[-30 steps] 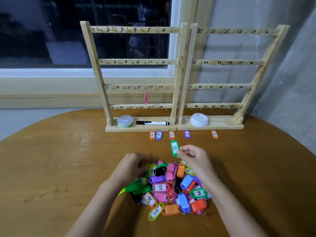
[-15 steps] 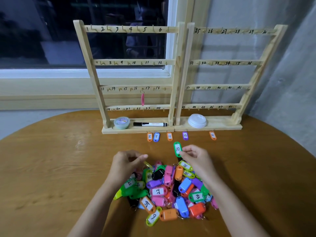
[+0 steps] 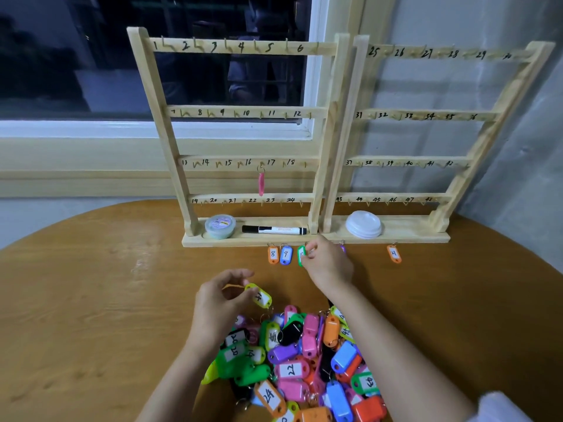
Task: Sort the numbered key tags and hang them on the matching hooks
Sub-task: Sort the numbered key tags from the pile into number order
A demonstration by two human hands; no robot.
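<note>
Numbered plastic key tags in many colours lie mostly in a loose heap (image 3: 304, 360) at the near edge of the round wooden counter (image 3: 91, 300), between the person's forearms. A few are laid out in a row just in front of the base of the twin wooden hook racks (image 3: 164, 117). From the left, the row has an orange tag marked 8 (image 3: 273, 254) and a blue tag marked 9 (image 3: 285, 254), with another orange tag (image 3: 393, 254) well apart at the right. One pink tag (image 3: 261, 184) already hangs from a hook on the third rail. The right hand (image 3: 327, 263) pinches a green tag marked 10 (image 3: 301, 255) just beside the blue 9, so sorting into number order appears to be the step in hand, not hanging. The left hand (image 3: 219, 300) pinches a yellow tag (image 3: 260, 296) at the heap's far edge; its number is too blurred to read. The next move probably calls for letting the green tag go flat in line. After that, the yellow tag's label must be read to pick its gap in the row, without knocking its neighbours.
</note>
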